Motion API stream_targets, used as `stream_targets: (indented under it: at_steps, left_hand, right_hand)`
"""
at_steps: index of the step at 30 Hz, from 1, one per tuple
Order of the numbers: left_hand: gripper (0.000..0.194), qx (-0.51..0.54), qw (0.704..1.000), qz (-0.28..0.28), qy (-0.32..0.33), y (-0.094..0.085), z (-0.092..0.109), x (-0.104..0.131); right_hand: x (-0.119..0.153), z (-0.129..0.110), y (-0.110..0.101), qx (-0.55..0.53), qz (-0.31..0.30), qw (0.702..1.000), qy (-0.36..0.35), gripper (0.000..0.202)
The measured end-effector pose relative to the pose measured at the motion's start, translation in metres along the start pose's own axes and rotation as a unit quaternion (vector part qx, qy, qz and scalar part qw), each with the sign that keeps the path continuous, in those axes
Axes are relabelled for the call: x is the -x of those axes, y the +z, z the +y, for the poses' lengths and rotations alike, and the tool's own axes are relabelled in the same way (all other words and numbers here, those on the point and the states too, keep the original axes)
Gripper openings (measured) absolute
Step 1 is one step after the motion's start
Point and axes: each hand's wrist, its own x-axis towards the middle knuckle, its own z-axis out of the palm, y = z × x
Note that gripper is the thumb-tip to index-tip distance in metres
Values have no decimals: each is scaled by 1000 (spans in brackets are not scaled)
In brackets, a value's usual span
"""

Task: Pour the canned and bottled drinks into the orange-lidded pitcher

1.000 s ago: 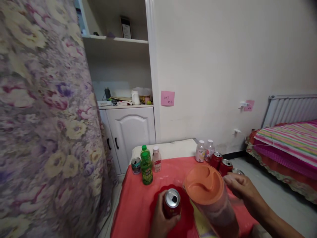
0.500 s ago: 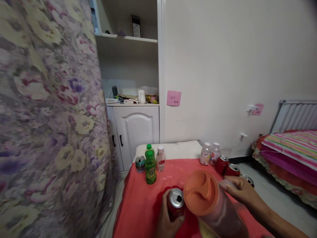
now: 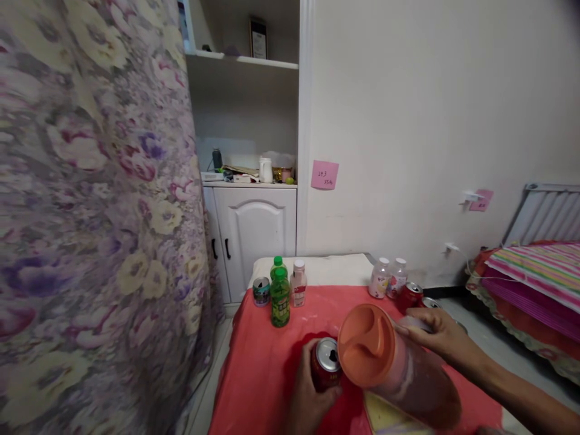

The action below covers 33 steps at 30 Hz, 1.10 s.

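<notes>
My left hand (image 3: 309,396) is wrapped round a dark red drink can (image 3: 325,376), its opened silver top facing up. Tilted beside it is a clear pitcher (image 3: 419,386) with an orange lid (image 3: 366,345) and brownish liquid inside. My right hand (image 3: 437,331) grips the pitcher by its handle, the lid end lying close to the can's top. I cannot see any stream between lid and can. A yellowish cloth or pad (image 3: 385,417) lies partly under the pitcher on the red tablecloth (image 3: 263,368).
Green bottles (image 3: 281,305), a small can (image 3: 261,292) and a pinkish bottle (image 3: 298,284) stand at the table's back left. White-capped bottles (image 3: 379,279) and red cans (image 3: 410,297) stand at the back right. A floral curtain (image 3: 99,217) hangs left; a bed (image 3: 534,278) is at right.
The pitcher has tipped a little further, its liquid now reaching more along the side. The view has shifted slightly. Both hands keep their holds.
</notes>
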Motion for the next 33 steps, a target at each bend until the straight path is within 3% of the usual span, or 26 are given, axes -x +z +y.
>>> stream_targets:
  at_steps: [3,9,19,33]
  left_hand:
    - [74,9,1000,-14,2,0,8,3]
    - [66,14,1000,-15,6,2,21,5]
    - [66,24,1000,-1,-5,2,26,6]
    - [66,20,1000,-20,-6,2,24,6]
  right_hand:
    - [-1,-6,0,13,-49,999,20,53]
    - [-4,-14,0,31,-67,997,18,55]
    - [-14,-14,-5,112,-90,990,-6,52]
    - [-18,-25,-5,118,-119,986,-6,52]
